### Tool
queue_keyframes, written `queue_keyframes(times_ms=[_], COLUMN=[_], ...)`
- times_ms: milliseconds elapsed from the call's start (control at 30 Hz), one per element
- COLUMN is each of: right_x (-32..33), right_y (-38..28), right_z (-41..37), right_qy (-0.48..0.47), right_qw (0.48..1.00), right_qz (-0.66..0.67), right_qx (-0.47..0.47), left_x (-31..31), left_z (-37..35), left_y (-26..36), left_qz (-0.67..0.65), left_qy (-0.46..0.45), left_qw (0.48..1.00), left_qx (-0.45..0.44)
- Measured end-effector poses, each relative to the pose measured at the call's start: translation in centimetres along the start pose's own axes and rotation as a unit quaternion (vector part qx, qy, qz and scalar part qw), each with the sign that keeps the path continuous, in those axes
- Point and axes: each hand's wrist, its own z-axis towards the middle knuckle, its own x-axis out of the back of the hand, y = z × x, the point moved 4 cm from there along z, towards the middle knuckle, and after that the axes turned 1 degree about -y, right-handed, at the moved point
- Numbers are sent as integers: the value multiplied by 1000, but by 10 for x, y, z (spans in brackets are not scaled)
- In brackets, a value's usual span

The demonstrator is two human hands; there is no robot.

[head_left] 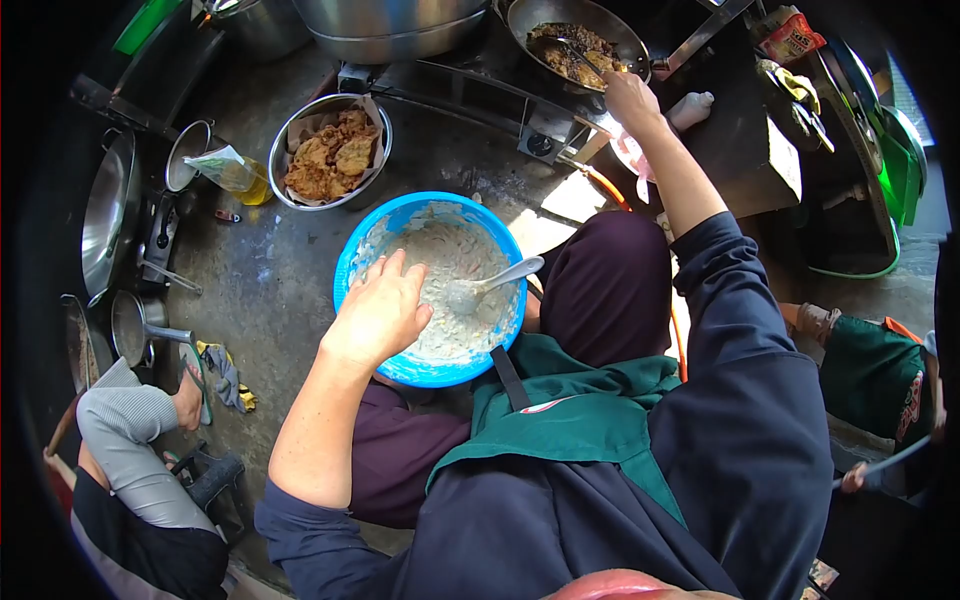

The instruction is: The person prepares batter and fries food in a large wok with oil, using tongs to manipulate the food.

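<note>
My left hand [380,305] is spread with its fingers apart over the near left side of a blue basin [345,255], holding nothing. Pale, lumpy batter [450,325] coats the inside of the basin. A light grey spoon [510,275] rests in it, its handle leaning over the right rim. Farther off, my right hand [632,102] is closed round the handle of a metal spatula [583,58]. The spatula's head, partly hidden, reaches into browned food [570,48] in a wok [633,48].
A bowl [384,165] of fried pieces stands beyond the basin. Left of it are a bag of yellow oil [245,180] and several pans. A large steel pot [390,35] stands at the back. Other people's legs [145,440] are at left; a person in a green apron [870,370] is at right.
</note>
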Motion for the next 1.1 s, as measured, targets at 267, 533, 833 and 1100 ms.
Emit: queue_keyframes(times_ms=[267, 533, 833, 1100], right_x=[-5, -4, -1, 11], right_y=[5, 7, 6, 22], right_z=[13, 19, 17, 26], right_qy=[-12, 20, 21, -13], right_qw=[999, 997, 998, 999], right_qz=[-29, -31, -22, -20], right_qx=[31, 61, 55, 37], left_x=[0, 3, 0, 1], left_z=[-5, -6, -5, -3], left_y=[-2, -1, -1, -2], left_qz=[0, -3, -3, -14], left_qy=[9, 12, 5, 3], left_qw=[1000, 1000, 1000, 1000], left_qx=[1, 2, 4, 12])
